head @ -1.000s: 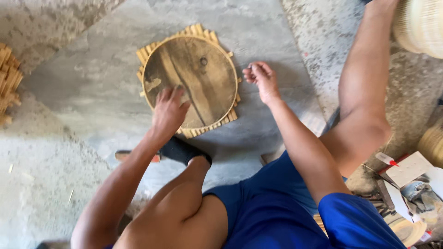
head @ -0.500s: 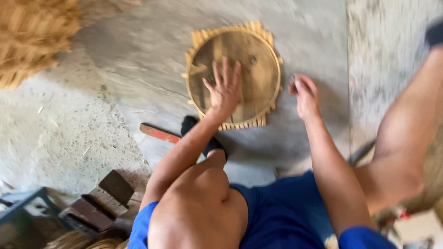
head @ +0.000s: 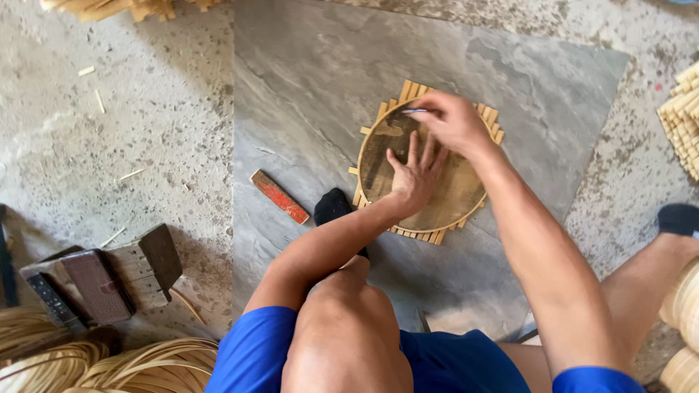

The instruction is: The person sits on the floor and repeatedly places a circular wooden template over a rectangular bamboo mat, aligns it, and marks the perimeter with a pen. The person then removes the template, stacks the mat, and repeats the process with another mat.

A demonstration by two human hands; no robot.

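A round dark wooden disc (head: pixel 386 149) lies on a woven mat of pale bamboo strips (head: pixel 410 92), on a grey stone slab (head: pixel 313 65). My left hand (head: pixel 415 173) presses flat on the disc, fingers spread. My right hand (head: pixel 453 120) is at the disc's far rim, fingers pinched on a thin pen-like marker (head: pixel 416 111) whose tip touches the rim.
A red flat bar (head: pixel 279 196) lies on the slab left of the mat. Dark wooden blocks (head: pixel 109 273) and coiled cane strips (head: pixel 109 364) sit at lower left. More woven bamboo (head: pixel 683 116) is at the right edge. My black-socked foot (head: pixel 333 207) rests beside the mat.
My right hand came from beside the disc onto its far rim with the marker. My left hand stays flat on the disc. The view shifted so the mat sits further right.
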